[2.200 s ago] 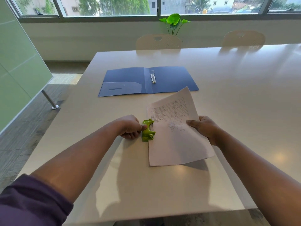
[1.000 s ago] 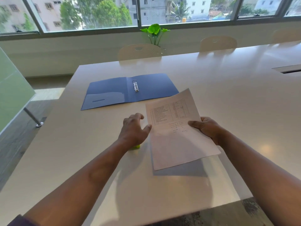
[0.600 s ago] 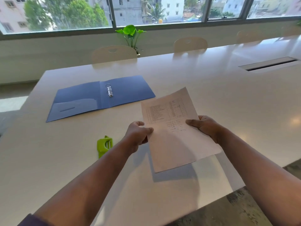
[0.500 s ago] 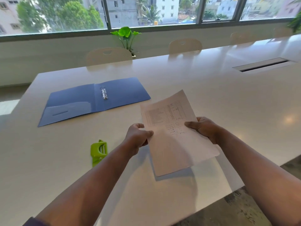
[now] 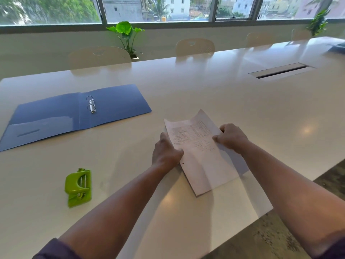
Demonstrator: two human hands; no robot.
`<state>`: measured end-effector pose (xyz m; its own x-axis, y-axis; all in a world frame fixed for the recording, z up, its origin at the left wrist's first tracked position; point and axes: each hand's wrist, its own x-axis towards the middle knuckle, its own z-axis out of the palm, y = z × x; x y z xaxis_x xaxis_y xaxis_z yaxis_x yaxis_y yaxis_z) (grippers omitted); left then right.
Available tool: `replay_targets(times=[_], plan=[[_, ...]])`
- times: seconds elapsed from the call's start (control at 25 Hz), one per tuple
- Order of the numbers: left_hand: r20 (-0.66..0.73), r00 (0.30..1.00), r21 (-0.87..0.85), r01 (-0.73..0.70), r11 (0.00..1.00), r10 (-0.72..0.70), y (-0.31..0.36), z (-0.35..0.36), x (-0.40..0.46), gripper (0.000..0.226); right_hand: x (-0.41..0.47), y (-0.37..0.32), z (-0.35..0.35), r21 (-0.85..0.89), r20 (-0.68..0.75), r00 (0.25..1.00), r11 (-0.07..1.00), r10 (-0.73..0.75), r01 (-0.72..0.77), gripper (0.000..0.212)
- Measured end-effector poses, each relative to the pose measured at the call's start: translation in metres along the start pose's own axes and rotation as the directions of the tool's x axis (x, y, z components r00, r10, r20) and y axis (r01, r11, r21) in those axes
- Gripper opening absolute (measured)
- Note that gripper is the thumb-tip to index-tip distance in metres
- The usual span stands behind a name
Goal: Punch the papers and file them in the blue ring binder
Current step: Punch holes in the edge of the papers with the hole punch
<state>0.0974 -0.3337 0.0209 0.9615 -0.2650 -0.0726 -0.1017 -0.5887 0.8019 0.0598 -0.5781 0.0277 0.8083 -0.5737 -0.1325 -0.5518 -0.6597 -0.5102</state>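
A: Item one?
B: Papers [image 5: 203, 156], printed, held by both side edges just above the white table [image 5: 242, 101]; sheets bowed slightly between the hands; one punched hole visible near the left edge, just below the left thumb.

A: Grip, left?
B: Left hand [image 5: 165, 151], clenched on the left edge of the papers, thumb on top, fingers curled underneath.

A: Grip, right?
B: Right hand [image 5: 231, 137], clasping the right edge, thumb on the printed face, fingers tucked behind.

A: Item two?
B: Blue ring binder [image 5: 74, 113], lying open and flat, far left of the table, well apart from the papers; metal rings [image 5: 91, 104] at the spine, whether closed or sprung cannot be told.

A: Item three?
B: Green hole punch [image 5: 78, 187], resting on the table near the front-left, untouched, well clear of both hands.

A: Surroundings?
B: Pale chairs [image 5: 195, 46] along the far side; potted plant [image 5: 125, 32] by the window.
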Motion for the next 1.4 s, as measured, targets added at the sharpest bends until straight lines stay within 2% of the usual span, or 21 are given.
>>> replay_targets(times=[0.2,0.36,0.48,0.6,0.68,0.8,0.96,1.4], plan=[[0.018,0.995,0.250,-0.099,0.963,0.097,-0.002,0.011,0.002,0.068,0.005,0.002,-0.004,-0.187,-0.064,0.998,0.982,-0.015,0.003,0.024],[0.069,0.981,0.477,-0.191,0.858,0.181,-0.004,0.015,0.001,0.052,0.004,0.004,-0.001,-0.207,-0.084,0.996,0.978,0.000,-0.018,0.034],[0.088,0.970,0.609,-0.231,0.759,0.225,-0.014,0.015,0.002,0.047,-0.003,0.002,0.001,-0.249,-0.160,0.987,0.968,-0.005,-0.035,0.052],[0.119,0.960,0.607,-0.272,0.747,0.252,-0.024,0.017,0.007,0.049,-0.017,-0.010,0.015,-0.336,-0.216,0.955,0.934,-0.204,0.124,0.065],[0.130,0.955,0.582,-0.292,0.759,0.268,-0.027,0.019,0.009,0.048,-0.029,-0.024,0.031,-0.305,-0.116,0.938,0.910,-0.327,0.280,0.065],[0.138,0.954,0.564,-0.295,0.771,0.265,-0.028,0.019,0.008,0.048,-0.043,-0.038,0.054,-0.317,0.055,0.923,0.870,-0.381,0.378,0.061],[0.138,0.958,0.561,-0.285,0.777,0.252,-0.028,0.019,0.009,0.049,-0.041,-0.034,0.066,-0.368,0.153,0.929,0.853,-0.336,0.369,0.059],[0.134,0.961,0.530,-0.276,0.802,0.243,-0.030,0.017,0.008,0.047,-0.040,-0.033,0.071,-0.412,0.133,0.939,0.844,-0.317,0.344,0.061]])
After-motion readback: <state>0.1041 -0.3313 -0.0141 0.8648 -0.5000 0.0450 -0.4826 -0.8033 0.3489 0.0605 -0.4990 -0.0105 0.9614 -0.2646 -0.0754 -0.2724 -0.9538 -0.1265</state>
